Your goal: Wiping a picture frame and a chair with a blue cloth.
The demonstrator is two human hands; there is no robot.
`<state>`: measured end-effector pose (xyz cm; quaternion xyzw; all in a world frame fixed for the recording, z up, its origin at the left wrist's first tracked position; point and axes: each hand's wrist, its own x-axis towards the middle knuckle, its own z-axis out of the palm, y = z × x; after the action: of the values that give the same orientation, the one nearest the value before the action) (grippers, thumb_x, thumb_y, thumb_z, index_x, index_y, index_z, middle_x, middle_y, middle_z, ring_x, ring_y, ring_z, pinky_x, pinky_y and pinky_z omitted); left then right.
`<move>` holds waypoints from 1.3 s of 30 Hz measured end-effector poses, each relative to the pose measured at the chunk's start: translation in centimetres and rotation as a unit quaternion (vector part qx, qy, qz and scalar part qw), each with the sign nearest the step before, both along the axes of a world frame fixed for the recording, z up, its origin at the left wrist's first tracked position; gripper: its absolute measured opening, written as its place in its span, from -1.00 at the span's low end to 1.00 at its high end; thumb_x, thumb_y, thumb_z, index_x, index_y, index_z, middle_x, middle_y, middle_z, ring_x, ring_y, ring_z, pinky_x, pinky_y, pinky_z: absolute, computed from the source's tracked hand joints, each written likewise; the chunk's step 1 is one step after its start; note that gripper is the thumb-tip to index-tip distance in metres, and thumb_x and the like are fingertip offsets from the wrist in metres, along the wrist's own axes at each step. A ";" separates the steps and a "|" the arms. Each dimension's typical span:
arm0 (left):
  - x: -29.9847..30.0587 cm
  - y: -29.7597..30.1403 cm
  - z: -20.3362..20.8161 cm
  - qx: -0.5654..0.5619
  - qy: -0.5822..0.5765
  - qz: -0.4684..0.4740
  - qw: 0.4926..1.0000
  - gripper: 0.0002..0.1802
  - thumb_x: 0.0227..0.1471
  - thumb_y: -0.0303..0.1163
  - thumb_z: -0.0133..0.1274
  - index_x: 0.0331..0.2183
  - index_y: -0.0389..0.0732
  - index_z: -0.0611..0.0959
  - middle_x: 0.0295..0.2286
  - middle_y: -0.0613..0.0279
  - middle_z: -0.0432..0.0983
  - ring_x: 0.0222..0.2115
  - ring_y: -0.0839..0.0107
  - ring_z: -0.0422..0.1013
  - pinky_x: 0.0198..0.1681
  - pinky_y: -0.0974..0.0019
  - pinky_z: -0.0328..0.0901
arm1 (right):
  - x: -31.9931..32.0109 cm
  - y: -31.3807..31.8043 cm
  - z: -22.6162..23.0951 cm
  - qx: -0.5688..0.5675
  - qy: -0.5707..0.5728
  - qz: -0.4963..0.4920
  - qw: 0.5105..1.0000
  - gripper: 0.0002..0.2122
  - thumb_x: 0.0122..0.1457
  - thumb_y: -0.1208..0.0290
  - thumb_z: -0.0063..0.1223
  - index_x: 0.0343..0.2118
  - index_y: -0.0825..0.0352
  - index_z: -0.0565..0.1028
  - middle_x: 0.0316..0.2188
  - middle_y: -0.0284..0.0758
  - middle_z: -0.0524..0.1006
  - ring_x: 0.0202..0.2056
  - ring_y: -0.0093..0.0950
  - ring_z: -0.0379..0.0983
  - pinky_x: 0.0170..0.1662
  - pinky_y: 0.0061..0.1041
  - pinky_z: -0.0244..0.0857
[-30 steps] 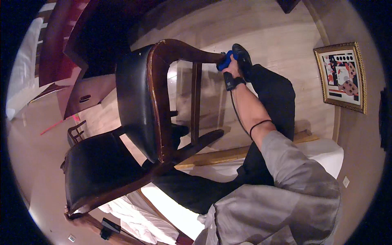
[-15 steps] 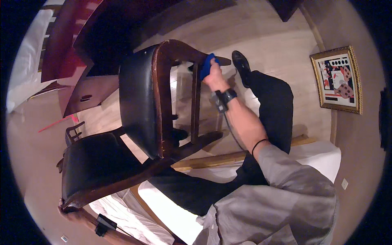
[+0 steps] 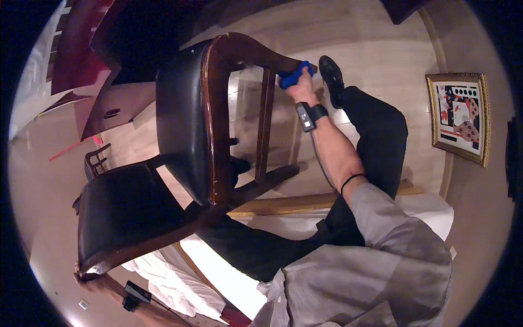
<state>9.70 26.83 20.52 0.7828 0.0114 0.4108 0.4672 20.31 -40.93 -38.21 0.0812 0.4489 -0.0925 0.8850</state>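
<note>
A dark wooden chair (image 3: 208, 109) with black padded seat (image 3: 177, 103) and black padded backrest (image 3: 122, 215) is tilted on its side in front of me. At the lower left, my left hand (image 3: 91, 282) grips the top corner of the backrest; its fingers are partly hidden behind the frame. My right hand (image 3: 302, 87) is closed on a blue cloth (image 3: 294, 75), which is wrapped against the end of a chair leg (image 3: 272, 56). A crossbar (image 3: 265, 122) runs between the legs. Scuffs show along the seat frame's edge.
My black shoe (image 3: 330, 76) is on the pale floor close to the leg end. A gold-framed picture (image 3: 460, 117) is at the right wall. Behind me is a bed with white bedding (image 3: 174, 280). Dark red furniture (image 3: 81, 46) and another chair (image 3: 98, 162) are at the left.
My right hand and the blue cloth have slid along the chair leg toward its tip. The left hand keeps its hold on the backrest. The view has shifted slightly.
</note>
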 end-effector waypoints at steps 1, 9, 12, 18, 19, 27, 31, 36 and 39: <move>0.3 -0.1 -0.3 0.071 -0.012 0.005 0.997 -0.60 0.16 -0.26 -0.23 -0.24 -0.37 0.57 -0.24 0.04 0.52 -0.14 0.21 0.42 0.11 0.10 0.22 | 0.4 1.1 1.4 -0.019 -0.003 0.006 1.000 -0.62 0.30 0.02 -0.17 -0.07 0.25 0.41 -0.17 -0.33 0.54 -0.14 -0.32 0.46 -0.02 -0.21 0.31; 1.4 -8.1 -2.6 -0.056 0.009 0.086 0.995 -0.59 0.20 -0.24 -0.25 -0.22 -0.35 0.58 -0.26 0.10 0.51 -0.16 0.28 0.41 0.07 0.18 0.22 | -2.0 -3.7 1.3 -0.585 0.139 0.294 0.743 -0.54 0.12 -0.06 0.06 -0.34 0.37 0.59 -0.40 -0.21 0.60 -0.33 -0.23 0.52 -0.20 -0.26 0.35; -0.9 -7.1 -0.3 -0.016 -0.009 0.061 0.998 -0.57 0.20 -0.23 -0.25 -0.21 -0.36 0.59 -0.23 0.09 0.52 -0.13 0.27 0.40 0.10 0.17 0.20 | 1.1 -7.9 8.2 -0.805 0.194 0.225 0.514 -0.45 0.09 -0.12 0.05 -0.35 0.44 0.58 -0.46 -0.08 0.58 -0.32 -0.15 0.52 -0.25 -0.27 0.35; 1.0 -9.6 -2.6 -0.031 0.037 0.123 0.991 -0.52 0.20 -0.18 -0.28 -0.11 -0.36 0.54 -0.12 -0.05 0.48 -0.08 0.10 0.40 0.10 0.00 0.23 | 5.9 -9.3 0.4 -0.647 0.023 0.615 0.450 -0.48 0.12 -0.13 -0.03 -0.19 0.32 0.57 -0.16 -0.28 0.57 -0.14 -0.44 0.46 -0.01 -0.37 0.22; 1.0 -10.4 -2.9 -0.030 0.034 0.115 0.992 -0.53 0.20 -0.19 -0.26 -0.11 -0.37 0.54 -0.12 -0.05 0.48 -0.09 0.11 0.40 0.09 0.01 0.24 | 6.9 -8.7 1.2 -0.650 0.018 0.615 0.447 -0.48 0.12 -0.13 -0.03 -0.19 0.32 0.57 -0.16 -0.28 0.57 -0.14 -0.44 0.46 -0.01 -0.37 0.22; -0.4 -5.4 -3.2 0.094 0.000 0.072 0.993 -0.61 0.17 -0.35 -0.21 -0.07 -0.40 0.48 -0.09 -0.04 0.46 -0.09 0.16 0.41 0.07 0.10 0.27 | 9.3 -3.4 15.0 -0.377 -0.252 0.432 0.779 -0.72 0.25 0.21 -0.06 -0.23 0.32 0.56 -0.27 -0.34 0.60 -0.29 -0.51 0.53 -0.12 -0.48 0.41; -0.1 -4.3 -3.9 0.044 0.007 0.064 0.997 -0.58 0.13 -0.38 -0.15 -0.01 -0.41 0.43 -0.09 -0.08 0.45 -0.15 0.17 0.44 -0.03 0.16 0.37 | 8.9 -4.3 13.0 -0.403 -0.249 0.374 0.797 -0.72 0.22 0.21 -0.01 -0.23 0.34 0.56 -0.31 -0.33 0.60 -0.31 -0.50 0.53 -0.15 -0.50 0.41; 1.9 -2.8 -2.8 -0.058 0.027 0.039 0.997 -0.57 0.19 -0.33 -0.26 -0.08 -0.45 0.50 -0.14 -0.11 0.49 -0.19 0.20 0.45 -0.09 0.27 0.38 | 4.2 -3.1 13.3 -0.768 -0.016 0.221 0.601 -0.72 0.20 0.24 0.05 -0.27 0.41 0.54 -0.42 -0.29 0.58 -0.32 -0.49 0.53 -0.32 -0.48 0.42; 2.4 -4.7 -5.0 0.038 -0.038 0.035 0.998 -0.58 0.18 -0.37 -0.26 -0.07 -0.48 0.48 -0.15 -0.14 0.49 -0.20 0.19 0.46 -0.12 0.25 0.40 | -0.8 -2.4 16.2 -0.722 -0.007 0.160 0.674 -0.68 0.23 0.17 0.00 -0.21 0.38 0.50 -0.35 -0.26 0.59 -0.33 -0.44 0.54 -0.42 -0.40 0.40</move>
<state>12.08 22.11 15.47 0.7830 0.0053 0.4565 0.4224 19.54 -43.35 -22.03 -0.6553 0.2429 -0.2438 0.6724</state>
